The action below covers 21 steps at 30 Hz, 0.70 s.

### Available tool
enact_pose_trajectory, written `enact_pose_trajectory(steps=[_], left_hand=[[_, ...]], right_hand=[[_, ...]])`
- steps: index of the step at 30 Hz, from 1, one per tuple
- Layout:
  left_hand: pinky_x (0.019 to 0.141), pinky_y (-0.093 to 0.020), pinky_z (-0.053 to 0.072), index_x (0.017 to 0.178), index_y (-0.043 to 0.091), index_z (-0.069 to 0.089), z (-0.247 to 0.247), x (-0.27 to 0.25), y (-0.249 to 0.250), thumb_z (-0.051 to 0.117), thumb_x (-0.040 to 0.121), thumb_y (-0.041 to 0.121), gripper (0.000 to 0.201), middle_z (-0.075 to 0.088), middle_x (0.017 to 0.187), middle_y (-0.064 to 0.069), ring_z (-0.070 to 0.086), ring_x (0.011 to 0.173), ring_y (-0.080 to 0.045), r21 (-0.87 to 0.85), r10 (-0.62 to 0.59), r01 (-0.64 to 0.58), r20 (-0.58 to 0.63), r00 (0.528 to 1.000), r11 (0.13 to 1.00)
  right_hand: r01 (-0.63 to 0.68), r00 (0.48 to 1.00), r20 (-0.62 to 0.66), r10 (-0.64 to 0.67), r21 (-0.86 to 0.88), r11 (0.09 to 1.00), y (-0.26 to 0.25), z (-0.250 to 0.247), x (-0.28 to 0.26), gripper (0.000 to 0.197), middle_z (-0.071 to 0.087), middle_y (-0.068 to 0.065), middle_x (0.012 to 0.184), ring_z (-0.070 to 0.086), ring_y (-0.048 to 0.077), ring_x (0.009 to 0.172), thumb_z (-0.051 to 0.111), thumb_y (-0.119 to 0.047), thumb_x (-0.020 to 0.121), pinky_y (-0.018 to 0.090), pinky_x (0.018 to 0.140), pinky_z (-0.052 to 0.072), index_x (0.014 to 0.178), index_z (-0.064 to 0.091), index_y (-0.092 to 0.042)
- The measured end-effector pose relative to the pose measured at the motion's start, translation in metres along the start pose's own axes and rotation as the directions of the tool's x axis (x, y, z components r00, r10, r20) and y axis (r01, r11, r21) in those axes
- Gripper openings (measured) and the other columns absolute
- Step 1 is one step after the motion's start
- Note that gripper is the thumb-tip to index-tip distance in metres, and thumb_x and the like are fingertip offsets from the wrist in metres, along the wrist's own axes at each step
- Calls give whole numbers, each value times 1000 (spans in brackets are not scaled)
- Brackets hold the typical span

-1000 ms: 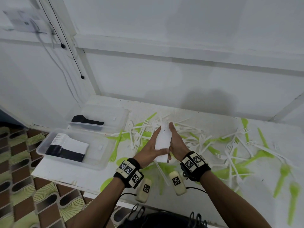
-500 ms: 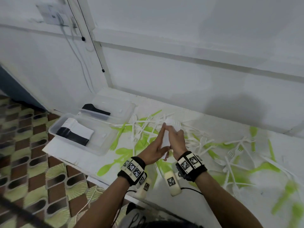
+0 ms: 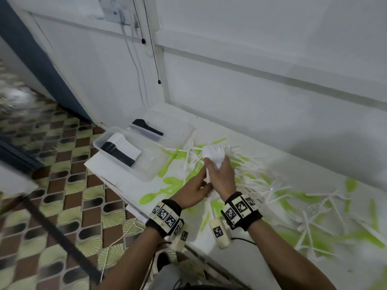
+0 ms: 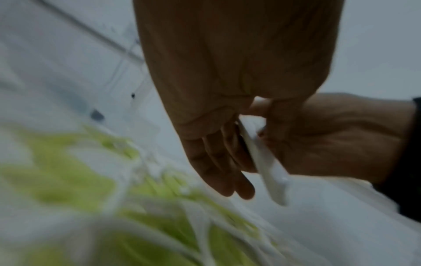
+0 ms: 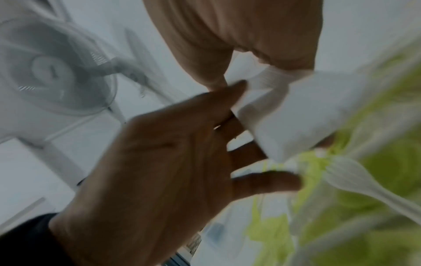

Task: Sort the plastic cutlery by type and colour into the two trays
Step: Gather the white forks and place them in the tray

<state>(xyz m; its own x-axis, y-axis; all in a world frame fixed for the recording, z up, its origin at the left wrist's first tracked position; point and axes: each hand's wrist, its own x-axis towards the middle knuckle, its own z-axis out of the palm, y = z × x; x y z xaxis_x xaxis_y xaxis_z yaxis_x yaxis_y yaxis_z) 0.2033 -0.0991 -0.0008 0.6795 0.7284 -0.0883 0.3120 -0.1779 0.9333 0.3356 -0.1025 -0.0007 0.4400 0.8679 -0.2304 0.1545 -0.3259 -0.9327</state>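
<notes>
White counter (image 3: 272, 164) under me is littered with green and white cutlery, and my right hand (image 3: 219, 176) has its grip wrapped round a stack of white forks (image 3: 213, 153) while my left hand (image 3: 192, 191) steadies the handles with flat fingers, likely squaring them for the near tray (image 3: 98, 141).

Both wrist views are motion-blurred. The right hand (image 3: 219, 176) hides the handles of the white fork bundle (image 3: 214, 154). Cutlery right of that bundle is smeared.
</notes>
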Motion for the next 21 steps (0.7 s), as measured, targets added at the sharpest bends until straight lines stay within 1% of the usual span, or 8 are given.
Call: enact_pose_trajectory(steps=[2,4,8,12,14,17,19,21], left_hand=[[81,-19,49,156,28,33,-42,-16,-5,52,103,32,57,66,125,16,67,98,-5,-43,-28,28,-10,1000,999],[79,-23,50,148,25,48,-90,-33,-20,54,103,28,45,72,115,9,68,96,-16,-43,-66,62,-113,991,997],[90,-30,52,138,23,58,-187,-52,-67,69,96,31,45,68,121,9,65,103,-11,198,-132,222,-386,913,955],[100,-37,47,136,13,60,-273,-59,-118,76,89,35,55,62,132,-8,60,112,-25,455,-85,373,-538,839,809],[110,-44,40,141,16,56,-309,-62,-137,78,86,44,66,56,142,-9,50,131,-32,547,-70,430,-558,827,718],[116,-54,34,156,29,34,-349,-65,-158,73,71,74,104,36,160,-2,35,145,-32,549,-233,544,-536,812,634],[119,-53,30,161,34,18,-365,-65,-169,73,61,82,124,26,166,-1,28,150,-29,522,-300,529,-461,835,670],[121,-47,28,163,31,8,-370,-64,-177,82,63,71,132,22,168,0,27,151,-26,462,-354,513,-390,850,724]], right_hand=[[76,997,25,-76,-31,997,-14,15,4,73,63,7,130,60,24,120,68,-50,91,39,99,49,143,42,-6],[90,993,80,-86,-46,995,-26,36,9,70,61,5,128,58,21,118,68,-48,93,32,96,46,143,42,-6],[106,973,216,-87,-78,991,-47,98,17,76,58,10,137,55,27,127,69,-43,94,29,102,44,150,33,-7],[124,924,380,-44,-188,974,-68,166,27,83,43,18,151,42,30,141,64,-34,99,19,98,31,157,13,-5],[163,900,434,-40,-249,955,-77,198,34,82,46,23,148,45,34,139,64,-31,99,21,95,33,156,11,-4],[223,871,491,-21,-357,907,-85,239,49,86,51,25,143,50,36,134,63,-30,99,23,92,36,157,6,-2],[260,842,540,2,-407,876,-89,261,59,93,41,23,155,43,33,141,62,-30,100,28,106,34,158,-4,0],[302,801,597,35,-454,838,-92,278,64,96,22,19,165,29,31,150,60,-26,101,29,116,26,157,-14,2]])
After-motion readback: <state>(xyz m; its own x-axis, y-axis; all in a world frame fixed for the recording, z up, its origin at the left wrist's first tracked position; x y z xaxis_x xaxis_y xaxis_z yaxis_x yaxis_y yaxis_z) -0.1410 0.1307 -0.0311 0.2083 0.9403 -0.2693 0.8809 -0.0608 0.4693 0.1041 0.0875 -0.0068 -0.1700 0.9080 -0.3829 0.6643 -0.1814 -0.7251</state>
